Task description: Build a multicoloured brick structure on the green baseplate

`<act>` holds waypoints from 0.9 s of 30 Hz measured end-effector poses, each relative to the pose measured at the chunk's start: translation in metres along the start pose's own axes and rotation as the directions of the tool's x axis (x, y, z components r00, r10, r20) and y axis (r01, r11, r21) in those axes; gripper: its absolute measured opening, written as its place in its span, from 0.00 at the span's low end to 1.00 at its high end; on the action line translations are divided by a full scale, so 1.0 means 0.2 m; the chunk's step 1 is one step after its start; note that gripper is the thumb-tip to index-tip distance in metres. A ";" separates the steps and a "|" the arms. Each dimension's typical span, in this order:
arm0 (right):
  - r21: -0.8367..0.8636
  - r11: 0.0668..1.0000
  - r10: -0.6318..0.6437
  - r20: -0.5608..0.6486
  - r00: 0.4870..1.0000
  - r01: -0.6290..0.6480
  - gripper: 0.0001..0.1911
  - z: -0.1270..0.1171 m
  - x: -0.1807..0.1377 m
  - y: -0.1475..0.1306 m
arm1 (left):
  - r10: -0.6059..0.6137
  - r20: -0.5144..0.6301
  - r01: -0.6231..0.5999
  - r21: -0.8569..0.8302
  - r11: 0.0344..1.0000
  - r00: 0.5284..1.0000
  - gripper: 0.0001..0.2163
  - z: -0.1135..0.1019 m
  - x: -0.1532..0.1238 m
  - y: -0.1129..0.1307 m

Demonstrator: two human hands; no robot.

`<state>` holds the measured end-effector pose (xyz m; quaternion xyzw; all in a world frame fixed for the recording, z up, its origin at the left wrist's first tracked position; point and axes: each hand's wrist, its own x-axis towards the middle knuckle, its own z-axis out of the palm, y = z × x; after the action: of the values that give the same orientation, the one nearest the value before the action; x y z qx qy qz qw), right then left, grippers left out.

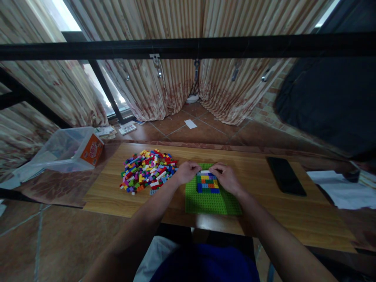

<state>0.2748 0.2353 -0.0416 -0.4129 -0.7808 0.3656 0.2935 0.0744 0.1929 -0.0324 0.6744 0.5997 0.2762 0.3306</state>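
Observation:
A green baseplate (209,203) lies on the wooden table (252,184) in front of me. A patch of coloured bricks (208,183) is built on its far half. My left hand (187,171) rests at the plate's far left corner, fingers curled and pinched toward a white brick (205,172) at the top edge of the patch. My right hand (225,178) sits at the far right of the patch, fingers bent down onto the same top row. What each fingertip grips is too small to make out.
A heap of several loose coloured bricks (148,171) lies left of the plate. A black phone (285,175) lies on the table's right side. A clear plastic bin (63,150) with an orange label stands at far left. White paper (337,188) lies at right.

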 end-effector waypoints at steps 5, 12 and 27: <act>-0.017 1.000 0.007 0.033 0.999 -0.006 0.13 -0.01 0.01 0.01 | -0.011 0.003 0.011 0.028 1.000 1.000 0.15 0.00 0.00 0.02; -0.005 1.000 0.013 0.066 0.998 -0.013 0.12 -0.02 0.02 0.02 | -0.040 -0.019 0.041 0.068 0.997 0.999 0.14 0.01 0.00 0.04; 0.003 1.000 0.004 0.140 0.990 -0.004 0.10 -0.04 0.04 0.03 | -0.048 -0.014 0.050 0.199 0.979 0.999 0.11 0.01 0.00 0.08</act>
<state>0.2803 0.2466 -0.0400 -0.3872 -0.7981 0.3956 0.2379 0.0848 0.1927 -0.0213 0.6877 0.6423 0.2098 0.2654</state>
